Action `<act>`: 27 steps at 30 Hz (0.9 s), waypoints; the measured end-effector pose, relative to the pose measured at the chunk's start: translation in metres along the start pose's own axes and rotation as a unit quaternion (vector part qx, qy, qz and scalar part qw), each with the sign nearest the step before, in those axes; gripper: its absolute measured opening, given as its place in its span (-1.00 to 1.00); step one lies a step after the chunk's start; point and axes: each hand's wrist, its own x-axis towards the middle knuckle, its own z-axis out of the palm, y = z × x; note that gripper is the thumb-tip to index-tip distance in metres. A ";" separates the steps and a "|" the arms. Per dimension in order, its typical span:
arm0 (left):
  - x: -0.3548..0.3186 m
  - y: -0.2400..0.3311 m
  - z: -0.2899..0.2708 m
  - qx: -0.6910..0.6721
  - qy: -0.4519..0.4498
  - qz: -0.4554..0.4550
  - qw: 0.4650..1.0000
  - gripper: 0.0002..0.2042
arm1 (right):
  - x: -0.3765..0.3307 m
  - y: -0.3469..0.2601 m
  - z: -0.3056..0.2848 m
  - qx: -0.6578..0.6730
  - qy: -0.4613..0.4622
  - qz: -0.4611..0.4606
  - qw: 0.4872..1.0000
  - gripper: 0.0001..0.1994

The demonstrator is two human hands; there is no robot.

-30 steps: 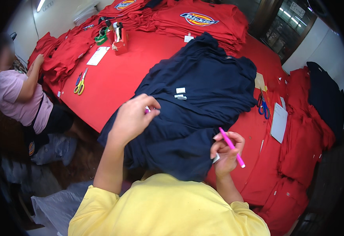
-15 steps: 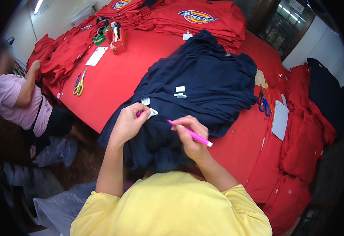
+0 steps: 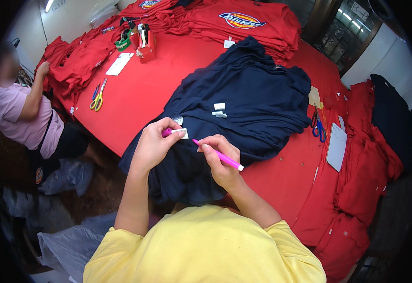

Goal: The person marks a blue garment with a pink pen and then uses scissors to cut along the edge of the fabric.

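Navy garments (image 3: 248,85) lie heaped in front of me, with white labels (image 3: 219,106) showing on the dark cloth. My left hand (image 3: 148,145) is closed at the heap's near left side, pinching a small white label (image 3: 183,132) together with a pink pen cap (image 3: 166,132). In my right hand (image 3: 222,165) is an uncapped pink marker pen (image 3: 228,161), gripped like a pencil. Its tip points left, a short gap away from the pinched label. Another pale label (image 3: 178,120) sits just behind my left fingers.
Red cloth covers the table (image 3: 121,101). Yellow-handled scissors (image 3: 97,101) lie left, blue-handled scissors (image 3: 318,129) and a white paper pad (image 3: 337,147) right. Behind stand a red tape dispenser (image 3: 145,49) and stacked red shirts (image 3: 248,28). At far left a person (image 3: 24,108) handles red garments.
My right hand has brought the marker left, nearer the label. In my left hand the label now lies flatter and faces up, still beside the pink cap.
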 end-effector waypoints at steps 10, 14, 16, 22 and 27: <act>-0.008 -0.001 0.005 -0.099 -0.041 0.020 0.994 -0.82 | 0.003 -0.003 0.008 -0.036 0.008 -0.004 0.999 -0.94; -0.016 0.010 0.005 -0.065 -0.030 0.016 0.997 -0.88 | -0.009 0.004 0.004 0.098 0.044 0.020 0.994 -0.80; -0.021 0.014 0.016 -0.066 -0.003 0.033 0.997 -0.89 | -0.009 0.012 0.010 0.108 0.089 -0.009 0.990 -0.68; -0.060 0.033 0.048 0.028 -0.055 0.109 0.992 -0.89 | -0.027 0.026 0.022 0.188 0.113 0.066 0.973 -0.33; -0.025 0.019 0.015 0.059 0.053 0.158 0.984 -0.86 | -0.031 0.028 0.001 0.199 0.043 0.085 0.975 -0.42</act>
